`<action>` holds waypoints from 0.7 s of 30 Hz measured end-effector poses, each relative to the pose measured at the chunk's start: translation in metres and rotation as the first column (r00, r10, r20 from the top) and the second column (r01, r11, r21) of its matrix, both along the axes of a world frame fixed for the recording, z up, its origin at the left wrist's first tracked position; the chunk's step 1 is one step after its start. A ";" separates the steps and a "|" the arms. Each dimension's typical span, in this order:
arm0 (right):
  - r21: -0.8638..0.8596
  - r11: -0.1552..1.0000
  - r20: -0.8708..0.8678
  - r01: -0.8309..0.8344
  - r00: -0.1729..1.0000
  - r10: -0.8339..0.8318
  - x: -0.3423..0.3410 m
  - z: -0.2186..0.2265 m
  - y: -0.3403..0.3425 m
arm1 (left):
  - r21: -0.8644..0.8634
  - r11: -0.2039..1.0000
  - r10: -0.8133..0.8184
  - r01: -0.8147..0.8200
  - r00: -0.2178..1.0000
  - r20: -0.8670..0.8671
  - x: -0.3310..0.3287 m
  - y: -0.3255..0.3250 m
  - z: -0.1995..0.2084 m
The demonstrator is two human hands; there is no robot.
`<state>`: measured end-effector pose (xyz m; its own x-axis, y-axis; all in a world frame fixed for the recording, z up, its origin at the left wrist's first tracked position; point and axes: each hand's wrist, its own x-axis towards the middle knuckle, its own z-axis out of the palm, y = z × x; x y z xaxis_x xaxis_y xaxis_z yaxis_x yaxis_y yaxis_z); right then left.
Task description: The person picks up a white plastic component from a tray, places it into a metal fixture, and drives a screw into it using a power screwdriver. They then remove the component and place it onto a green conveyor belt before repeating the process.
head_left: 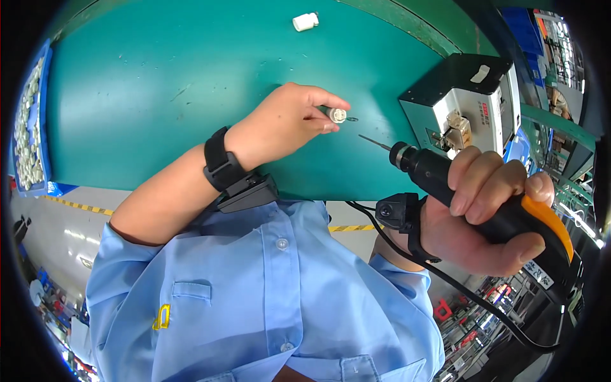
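Observation:
Over the green table, my left hand (286, 118) pinches a small white cylindrical part (337, 115) between thumb and fingers. The part's open end, with some inner detail, faces right, and a small dark loop sticks out beside it. My right hand (490, 204) is wrapped round a black and orange electric screwdriver (433, 172). Its thin bit points up and left toward the white part, with a gap between them. A black cable hangs from the tool's rear end.
At the far right of the green table (191, 146) stands a black and silver box-shaped machine (458, 105). A white part (305, 21) lies near the back edge. At the far left, a blue tray (44, 121) holds many white parts.

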<state>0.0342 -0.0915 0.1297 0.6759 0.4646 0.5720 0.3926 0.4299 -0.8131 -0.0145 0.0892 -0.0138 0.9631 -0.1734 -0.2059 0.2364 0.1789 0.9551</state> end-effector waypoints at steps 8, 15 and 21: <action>0.066 0.993 -0.053 0.097 0.994 -0.093 -0.005 -0.005 -0.017 | 0.438 0.896 -0.042 -0.071 0.969 0.242 -0.001 0.000 0.034; 0.094 0.980 -0.051 0.173 0.984 -0.168 -0.010 -0.008 -0.023 | 0.054 0.998 -0.022 0.020 0.999 0.024 -0.007 0.004 0.051; 0.063 0.988 -0.034 0.143 0.989 -0.141 -0.012 -0.008 -0.017 | -0.015 1.000 -0.027 0.026 0.996 -0.089 -0.010 0.008 0.058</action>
